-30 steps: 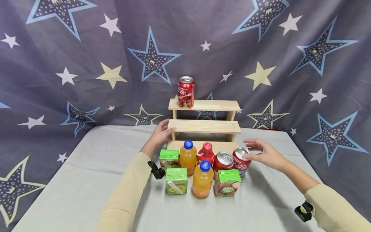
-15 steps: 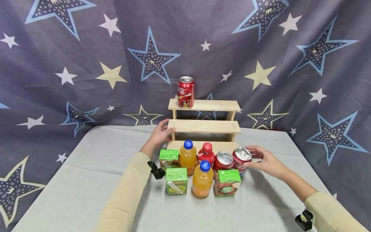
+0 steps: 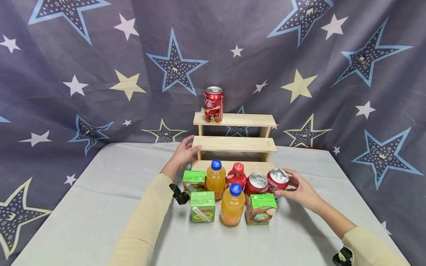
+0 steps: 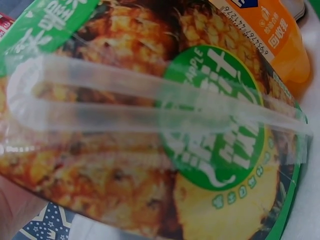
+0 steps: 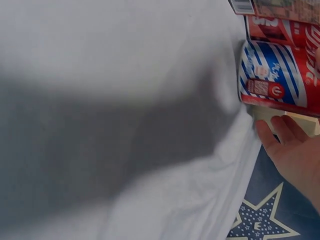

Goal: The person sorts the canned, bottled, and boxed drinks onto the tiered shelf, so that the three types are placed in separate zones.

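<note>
My left hand (image 3: 183, 153) holds the left end of the wooden step shelf (image 3: 234, 144) at its middle tier, thumb at the front edge. At the right end of the drinks, my right hand (image 3: 302, 191) reaches around a red cola can (image 3: 276, 181), thumb at its front and fingers along its far right side. In the right wrist view those fingers (image 5: 282, 132) are fairly straight beside the blue-striped can (image 5: 272, 75). A pineapple juice carton (image 4: 115, 130) fills the left wrist view. Another cola can (image 3: 213, 105) stands upright on the top tier's left end.
Before the shelf stand another cola can (image 3: 256, 183), a red bottle (image 3: 237, 176), orange drink bottles (image 3: 216, 181) with blue caps, and green-topped juice cartons (image 3: 203, 207). One carton (image 3: 261, 209) stands close in front of the cans. A star-patterned curtain (image 3: 100, 48) hangs behind the table.
My right hand has moved in from the right to the rightmost can, its thumb coming lower onto the can's front. The left hand keeps its place on the shelf.
</note>
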`<state>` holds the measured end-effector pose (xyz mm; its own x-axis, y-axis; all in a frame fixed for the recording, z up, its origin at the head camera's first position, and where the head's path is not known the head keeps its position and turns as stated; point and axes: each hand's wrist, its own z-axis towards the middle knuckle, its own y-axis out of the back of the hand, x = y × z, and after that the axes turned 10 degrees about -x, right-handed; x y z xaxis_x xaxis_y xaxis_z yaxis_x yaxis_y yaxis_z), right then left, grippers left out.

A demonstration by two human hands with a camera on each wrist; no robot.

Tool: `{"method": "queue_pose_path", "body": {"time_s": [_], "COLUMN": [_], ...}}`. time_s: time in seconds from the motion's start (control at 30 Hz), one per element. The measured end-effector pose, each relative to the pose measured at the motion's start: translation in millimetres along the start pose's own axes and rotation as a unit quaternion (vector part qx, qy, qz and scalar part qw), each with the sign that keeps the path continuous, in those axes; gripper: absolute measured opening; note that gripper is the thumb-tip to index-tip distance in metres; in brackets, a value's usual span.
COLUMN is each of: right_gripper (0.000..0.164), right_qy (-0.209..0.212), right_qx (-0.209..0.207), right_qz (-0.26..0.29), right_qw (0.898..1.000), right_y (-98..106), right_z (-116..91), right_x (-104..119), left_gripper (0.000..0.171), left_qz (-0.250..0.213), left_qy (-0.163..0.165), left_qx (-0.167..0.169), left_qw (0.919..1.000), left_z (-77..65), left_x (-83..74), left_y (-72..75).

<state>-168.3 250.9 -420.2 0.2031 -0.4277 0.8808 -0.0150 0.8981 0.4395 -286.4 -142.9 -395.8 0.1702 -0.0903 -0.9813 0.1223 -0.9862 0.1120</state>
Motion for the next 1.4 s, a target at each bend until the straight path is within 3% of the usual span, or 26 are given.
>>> {"method": "queue_pose_path", "body": {"time_s": [0.4, 0.97, 1.4], "right_gripper": [0.079, 0.079, 0.077], "right_qy": [0.000, -0.014, -0.001], "right_qx": [-0.051, -0.113, -0.130], "right_qz": [0.066, -0.016, -0.044], "right_qw": [0.997, 0.993, 0.991], "right_y": [-18, -25, -6], "right_z": [-4, -11, -14], "right_x": [-9, -4, 14], "left_gripper": [0.067, 0.066, 0.066], "left_qz": [-0.006, -0.007, -0.003], "left_qy": [0.000, -0.004, -0.008], "left_qx": [0.002, 0.003, 0.001], "left_qw": [1.0000, 1.0000, 1.0000], "left_z": [1.9, 0.7, 1.8], "left_x": [2.0, 1.2, 3.0], "left_y": [0.3, 0.6, 0.3]}}
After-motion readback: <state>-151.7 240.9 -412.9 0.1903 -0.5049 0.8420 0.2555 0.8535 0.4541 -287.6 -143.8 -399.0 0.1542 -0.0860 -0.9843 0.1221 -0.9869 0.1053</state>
